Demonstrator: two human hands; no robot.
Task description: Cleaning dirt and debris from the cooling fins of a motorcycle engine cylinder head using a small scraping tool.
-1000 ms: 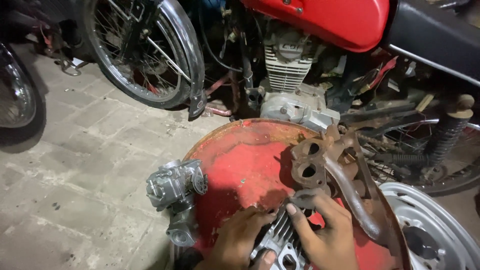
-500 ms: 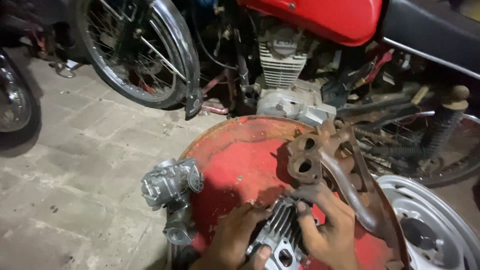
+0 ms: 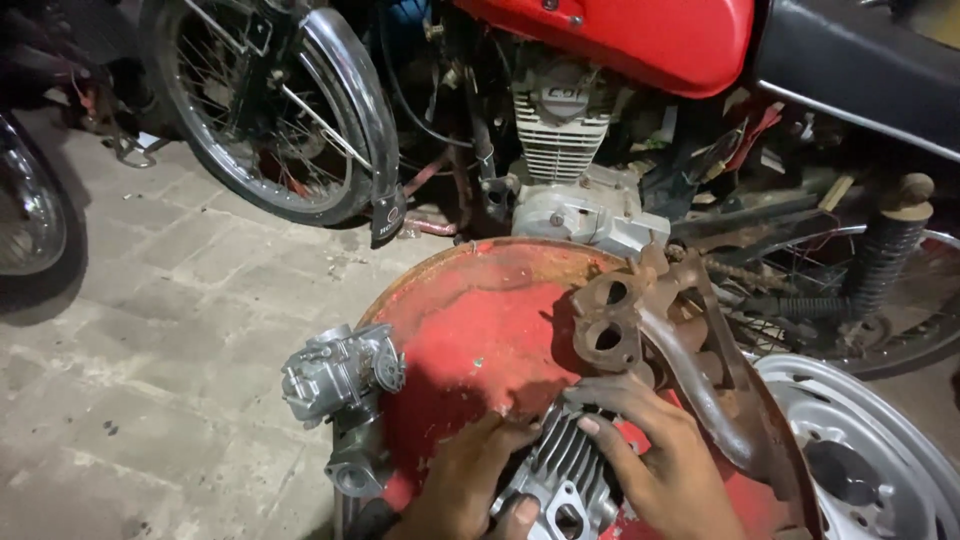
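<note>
Both my hands grip a grey finned engine cylinder head (image 3: 562, 478) that rests on top of a worn red metal drum (image 3: 470, 320). My left hand (image 3: 462, 488) holds its left side, thumb over the front face. My right hand (image 3: 655, 455) wraps its top and right side, fingers spread over the fins. Just behind my right hand a rusty exhaust manifold (image 3: 655, 340) lies on the drum. A grey carburettor (image 3: 340, 375) sits at the drum's left edge, apart from my hands.
A red motorcycle (image 3: 610, 110) stands behind the drum, its engine and front wheel (image 3: 265, 110) close by. A silver car wheel rim (image 3: 860, 460) lies at lower right. Another wheel (image 3: 30, 210) shows at far left. Grey paving stones cover the floor at left.
The view has drifted slightly, so everything sits a little lower and further left. My hands keep the same hold on the cylinder head, fingers shifting only slightly.
</note>
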